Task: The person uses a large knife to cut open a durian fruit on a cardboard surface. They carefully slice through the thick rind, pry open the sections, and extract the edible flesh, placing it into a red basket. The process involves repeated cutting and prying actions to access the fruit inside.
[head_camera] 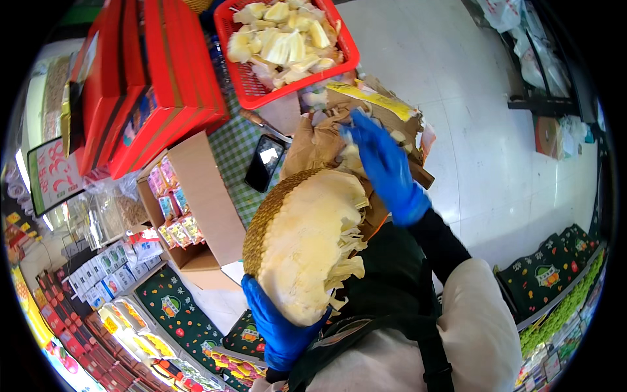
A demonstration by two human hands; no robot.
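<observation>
My left hand (284, 323), in a blue glove, grips the lower end of a large jackfruit section (308, 240). Its bumpy brown rind faces left, while pale flesh lies exposed and torn strands hang along its right side. My right hand (384, 164), also in a blue glove, is raised over an opened cardboard box (411, 117) holding brown paper (316, 147) and pale scraps. Its fingers are extended and motion-blurred, with nothing plainly held. A black smartphone (264, 163) and a knife with a wooden handle (252, 117) lie beyond the fruit on a green checked cloth (228, 157).
A red plastic basket (294, 85) of jackfruit pieces stands at the top. To the left are stacked red boxes (166, 88) and an open carton (210, 196) of small packets. Produce shelves (171, 304) line the lower left, and pale floor tiles (431, 63) extend on the right.
</observation>
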